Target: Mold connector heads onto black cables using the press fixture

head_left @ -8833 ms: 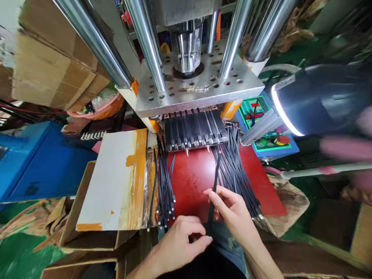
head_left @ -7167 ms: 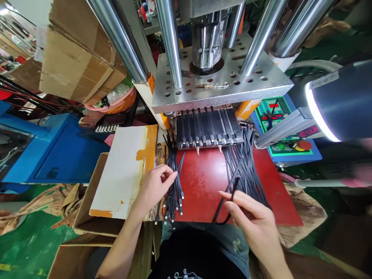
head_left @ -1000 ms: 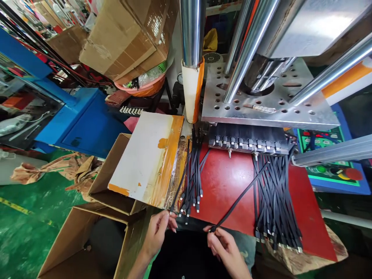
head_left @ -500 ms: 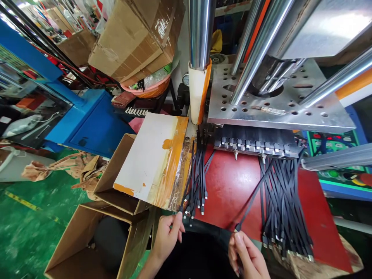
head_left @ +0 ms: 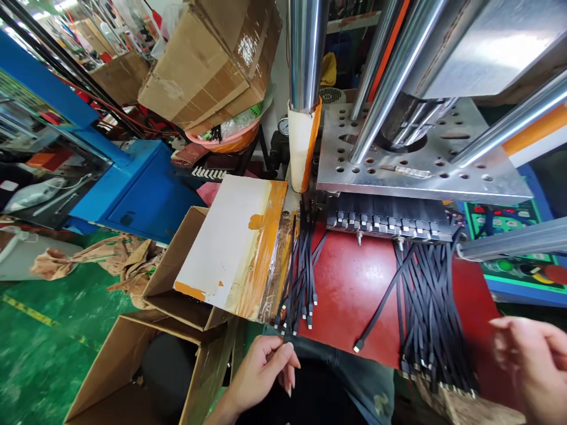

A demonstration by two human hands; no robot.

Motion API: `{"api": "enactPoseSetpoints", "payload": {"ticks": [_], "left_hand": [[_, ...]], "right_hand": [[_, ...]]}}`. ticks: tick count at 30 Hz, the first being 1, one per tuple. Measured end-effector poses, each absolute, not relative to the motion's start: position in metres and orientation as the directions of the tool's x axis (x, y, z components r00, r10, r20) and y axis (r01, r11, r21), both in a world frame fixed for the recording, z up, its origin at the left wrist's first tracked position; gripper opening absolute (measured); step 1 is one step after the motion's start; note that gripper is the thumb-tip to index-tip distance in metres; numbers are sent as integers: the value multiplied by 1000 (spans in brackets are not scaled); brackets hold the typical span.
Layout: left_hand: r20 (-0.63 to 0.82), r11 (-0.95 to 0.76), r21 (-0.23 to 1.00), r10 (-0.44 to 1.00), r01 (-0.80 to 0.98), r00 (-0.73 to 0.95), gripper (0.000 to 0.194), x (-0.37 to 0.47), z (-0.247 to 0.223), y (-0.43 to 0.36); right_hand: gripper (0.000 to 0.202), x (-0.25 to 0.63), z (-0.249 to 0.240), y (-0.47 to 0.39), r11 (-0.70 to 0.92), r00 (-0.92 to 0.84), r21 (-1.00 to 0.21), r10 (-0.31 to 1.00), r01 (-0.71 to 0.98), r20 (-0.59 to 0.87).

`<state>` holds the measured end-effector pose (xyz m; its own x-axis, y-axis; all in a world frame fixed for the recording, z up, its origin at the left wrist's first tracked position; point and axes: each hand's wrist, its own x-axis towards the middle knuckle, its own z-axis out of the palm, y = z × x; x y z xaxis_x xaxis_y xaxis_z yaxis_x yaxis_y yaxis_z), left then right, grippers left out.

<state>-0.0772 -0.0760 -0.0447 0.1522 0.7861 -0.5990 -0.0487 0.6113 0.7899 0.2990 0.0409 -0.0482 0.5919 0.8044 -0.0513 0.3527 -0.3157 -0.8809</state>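
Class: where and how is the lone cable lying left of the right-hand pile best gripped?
Probably just behind the cable's near plug, from the front, pinching across its flat width: that end lies free on the red board; the other meets the pile.

The head camera looks forward and steeply down across the near edge of the red tabletop (head_left: 341, 295), close above the left hand (head_left: 266, 369) and right hand (head_left: 534, 360), reaching the drilled press plate (head_left: 416, 184) at its far edge.
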Motion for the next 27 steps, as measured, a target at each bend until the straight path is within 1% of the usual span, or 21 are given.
{"api": "enactPoseSetpoints", "payload": {"ticks": [2, 4, 6, 8, 9, 12, 14, 16, 18, 20, 21, 23, 25, 27], "left_hand": [[-588, 593, 805, 803, -30, 93, 77, -82, -37, -71], [-595, 595, 804, 803, 1, 33, 78, -86, -32, -65], [-618, 618, 784, 786, 54, -17, 80, -90, -30, -60], [-637, 639, 757, 768, 138, -60, 83, -95, -29, -56], [-637, 639, 747, 767, 185, -78, 85, -97, -27, -53], [-570, 564, 753, 816, 339, -92, 86, -104, -17, -39], [-478, 463, 766, 874, 446, -87, 76, -103, -9, -23], [-378, 354, 743, 922, 568, -80, 54, -98, -4, -3], [-323, 284, 660, 943, 696, -79, 33, -90, -5, 17], [-326, 255, 544, 942, 800, -78, 20, -82, -9, 33], [-339, 248, 499, 938, 831, -77, 16, -79, -11, 40], [-366, 229, 466, 929, 855, -49, 15, -77, -13, 48], [-379, 208, 492, 926, 846, -7, 19, -79, -12, 53], [-368, 192, 555, 929, 810, 32, 19, -86, -9, 54]], "right_hand": [[33, 308, -56, 64, -281, 641, -926, 765, 252, -58], [33, 313, -63, 79, -273, 666, -946, 740, 175, -90], [34, 314, -70, 85, -288, 674, -948, 728, 136, -125], [33, 314, -74, 85, -313, 671, -938, 729, 152, -134], [33, 314, -76, 83, -326, 666, -926, 736, 189, -123], [32, 315, -81, 79, -359, 641, -875, 764, 324, -77], [33, 318, -83, 78, -361, 636, -859, 770, 363, -54], [34, 319, -85, 78, -359, 639, -861, 767, 361, -52], [34, 319, -84, 79, -353, 644, -869, 763, 348, -52], [35, 317, -81, 80, -343, 643, -877, 764, 336, -52], [35, 315, -79, 80, -340, 641, -880, 765, 331, -54], [36, 312, -75, 81, -348, 637, -872, 769, 343, -57], [35, 309, -71, 82, -372, 637, -853, 769, 367, -61], [35, 308, -69, 82, -386, 635, -836, 770, 389, -61]]}}
